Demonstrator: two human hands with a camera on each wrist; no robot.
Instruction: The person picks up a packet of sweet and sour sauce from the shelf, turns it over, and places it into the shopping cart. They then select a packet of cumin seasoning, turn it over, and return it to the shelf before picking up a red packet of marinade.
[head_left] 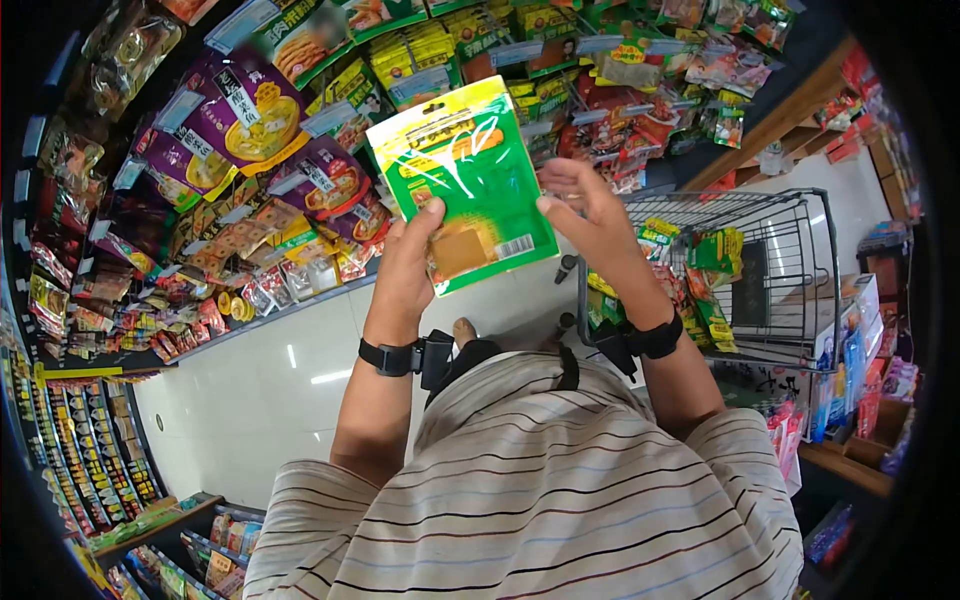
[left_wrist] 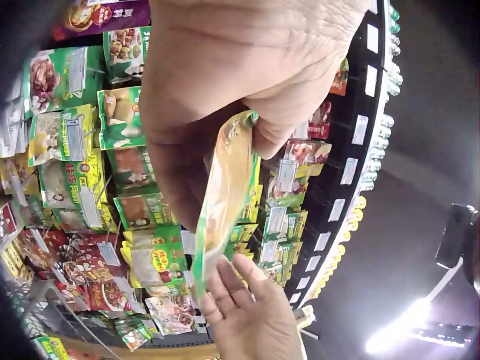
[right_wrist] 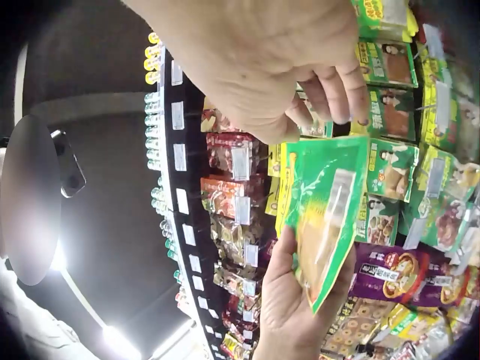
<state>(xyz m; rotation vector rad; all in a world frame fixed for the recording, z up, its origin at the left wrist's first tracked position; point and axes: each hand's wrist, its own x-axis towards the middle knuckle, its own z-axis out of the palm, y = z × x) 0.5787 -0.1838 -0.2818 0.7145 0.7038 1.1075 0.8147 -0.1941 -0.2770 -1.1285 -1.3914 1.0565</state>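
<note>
Left grip (head_left: 403,258) pinching, right grip (head_left: 592,212) loose-fingered beside it.
Both arms reach forward in front of the torso, the left forearm (head_left: 372,420) leaning slightly inward and the right forearm (head_left: 685,388) slanting more strongly inward, so the hands come near each other. The left thumb (head_left: 432,213) presses on the side facing the person, its fingers mostly hidden behind; the right fingers (left_wrist: 236,283) are spread and lightly bent, palm turned toward the left hand.
</note>
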